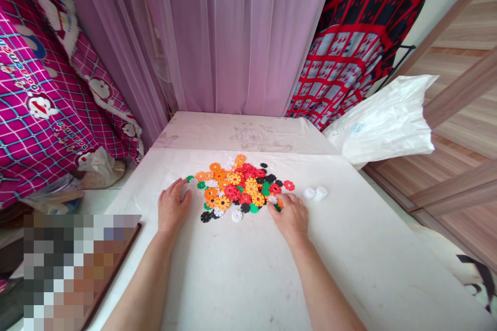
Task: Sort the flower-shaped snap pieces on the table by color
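A loose pile of notched plastic discs (235, 186) in red, orange, yellow, green, black and white lies on the pale tabletop. My left hand (173, 204) rests on the table at the pile's left side, fingers apart, holding nothing. At the right edge of the pile is my right hand (290, 213), its fingers slightly spread and curved, the fingertips touching or close to a few discs. Two white discs (315, 193) lie to the right of that hand. A single white disc (236, 215) sits at the pile's near edge.
A white plastic bag (392, 119) stands at the table's back right. Beyond the far edge of the table (248, 269) hangs a purple curtain (240, 36). Patterned cloths hang on both sides. A blurred-out object (85, 269) is at the near left edge.
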Action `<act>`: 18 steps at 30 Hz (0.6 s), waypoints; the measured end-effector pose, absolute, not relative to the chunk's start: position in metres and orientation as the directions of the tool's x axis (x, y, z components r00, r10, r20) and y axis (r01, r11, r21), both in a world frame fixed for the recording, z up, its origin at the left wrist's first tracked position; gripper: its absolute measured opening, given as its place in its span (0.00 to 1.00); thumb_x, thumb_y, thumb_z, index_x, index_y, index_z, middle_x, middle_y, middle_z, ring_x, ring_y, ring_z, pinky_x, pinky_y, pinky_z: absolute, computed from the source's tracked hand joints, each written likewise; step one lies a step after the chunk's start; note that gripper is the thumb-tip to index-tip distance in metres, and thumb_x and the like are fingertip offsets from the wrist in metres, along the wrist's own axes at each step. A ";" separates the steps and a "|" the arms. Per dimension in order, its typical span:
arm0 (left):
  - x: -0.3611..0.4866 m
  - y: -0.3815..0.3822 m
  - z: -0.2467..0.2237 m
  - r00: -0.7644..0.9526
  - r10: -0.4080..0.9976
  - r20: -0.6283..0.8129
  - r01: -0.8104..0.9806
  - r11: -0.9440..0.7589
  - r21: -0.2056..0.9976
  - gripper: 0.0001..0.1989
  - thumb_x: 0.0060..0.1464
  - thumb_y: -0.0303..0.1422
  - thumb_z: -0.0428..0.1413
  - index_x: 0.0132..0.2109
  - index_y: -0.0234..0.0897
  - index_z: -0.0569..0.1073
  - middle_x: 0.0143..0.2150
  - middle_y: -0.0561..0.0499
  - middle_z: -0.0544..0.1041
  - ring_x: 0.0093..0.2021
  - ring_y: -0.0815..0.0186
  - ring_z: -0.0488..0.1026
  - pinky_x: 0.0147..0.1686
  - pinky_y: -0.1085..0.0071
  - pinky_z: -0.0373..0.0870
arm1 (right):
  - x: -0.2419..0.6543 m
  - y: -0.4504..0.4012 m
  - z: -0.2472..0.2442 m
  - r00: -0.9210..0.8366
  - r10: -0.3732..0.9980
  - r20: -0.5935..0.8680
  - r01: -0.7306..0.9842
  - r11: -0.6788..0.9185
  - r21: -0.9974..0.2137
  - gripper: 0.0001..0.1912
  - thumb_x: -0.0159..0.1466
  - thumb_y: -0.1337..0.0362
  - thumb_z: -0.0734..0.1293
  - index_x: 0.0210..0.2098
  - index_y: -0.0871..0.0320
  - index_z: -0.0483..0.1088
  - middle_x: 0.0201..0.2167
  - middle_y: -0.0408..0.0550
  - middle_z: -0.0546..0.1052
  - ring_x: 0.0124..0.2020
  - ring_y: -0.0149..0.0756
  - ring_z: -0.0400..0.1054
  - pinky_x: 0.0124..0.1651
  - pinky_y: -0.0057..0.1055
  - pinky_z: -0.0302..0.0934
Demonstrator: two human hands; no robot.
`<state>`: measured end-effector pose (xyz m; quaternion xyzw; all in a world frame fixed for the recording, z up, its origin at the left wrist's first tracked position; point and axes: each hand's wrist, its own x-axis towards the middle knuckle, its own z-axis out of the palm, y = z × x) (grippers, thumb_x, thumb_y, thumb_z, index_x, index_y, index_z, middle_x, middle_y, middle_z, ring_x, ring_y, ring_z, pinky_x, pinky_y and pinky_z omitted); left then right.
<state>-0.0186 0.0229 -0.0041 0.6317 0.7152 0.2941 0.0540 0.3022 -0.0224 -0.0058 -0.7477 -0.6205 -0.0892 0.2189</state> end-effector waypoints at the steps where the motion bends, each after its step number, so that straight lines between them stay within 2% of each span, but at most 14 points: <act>1: -0.018 0.023 -0.004 -0.198 0.936 0.293 0.872 0.031 0.489 0.20 0.59 0.37 0.47 0.55 0.41 0.73 0.61 0.44 0.72 0.57 0.54 0.71 0.61 0.52 0.59 | 0.302 -0.023 -0.006 0.217 0.891 0.399 0.965 -0.135 -0.223 0.09 0.59 0.58 0.69 0.37 0.54 0.77 0.37 0.48 0.76 0.38 0.40 0.66 0.38 0.34 0.53; 7: -0.017 0.022 -0.001 -0.198 0.941 0.274 0.874 0.043 0.485 0.21 0.59 0.37 0.46 0.56 0.40 0.72 0.62 0.44 0.71 0.58 0.55 0.70 0.62 0.53 0.57 | 0.306 -0.020 -0.007 0.264 0.871 0.414 0.934 -0.124 -0.336 0.08 0.58 0.59 0.69 0.36 0.54 0.76 0.37 0.48 0.77 0.38 0.41 0.67 0.40 0.34 0.55; 10: -0.017 0.022 0.000 -0.193 0.944 0.268 0.875 0.042 0.483 0.21 0.59 0.38 0.45 0.56 0.39 0.72 0.62 0.43 0.71 0.59 0.55 0.69 0.62 0.53 0.57 | 0.301 -0.021 -0.004 0.255 0.825 0.504 0.905 -0.020 -0.425 0.08 0.58 0.60 0.69 0.36 0.54 0.76 0.37 0.48 0.77 0.41 0.42 0.68 0.43 0.35 0.58; 13: -0.017 0.022 0.001 -0.196 0.944 0.265 0.875 0.047 0.482 0.22 0.59 0.37 0.45 0.56 0.38 0.72 0.62 0.43 0.71 0.59 0.54 0.69 0.62 0.52 0.57 | 0.279 -0.027 0.001 0.127 0.810 0.572 0.866 0.191 -0.463 0.09 0.59 0.60 0.69 0.38 0.55 0.75 0.40 0.49 0.76 0.43 0.40 0.68 0.47 0.34 0.60; 15: -0.016 0.021 0.000 -0.199 0.944 0.265 0.875 0.049 0.482 0.21 0.59 0.37 0.46 0.56 0.38 0.72 0.62 0.44 0.71 0.58 0.54 0.70 0.62 0.52 0.58 | 0.258 -0.034 0.003 -0.002 0.835 0.550 0.829 0.308 -0.466 0.09 0.58 0.62 0.70 0.39 0.54 0.75 0.40 0.48 0.76 0.42 0.39 0.68 0.47 0.33 0.60; 18: -0.016 0.021 0.000 -0.203 0.942 0.268 0.872 0.049 0.488 0.21 0.58 0.36 0.47 0.56 0.39 0.72 0.62 0.44 0.71 0.57 0.54 0.71 0.62 0.51 0.57 | 0.234 -0.042 0.001 -0.090 0.864 0.496 0.815 0.350 -0.462 0.08 0.56 0.64 0.71 0.37 0.53 0.75 0.37 0.46 0.76 0.39 0.38 0.68 0.46 0.34 0.60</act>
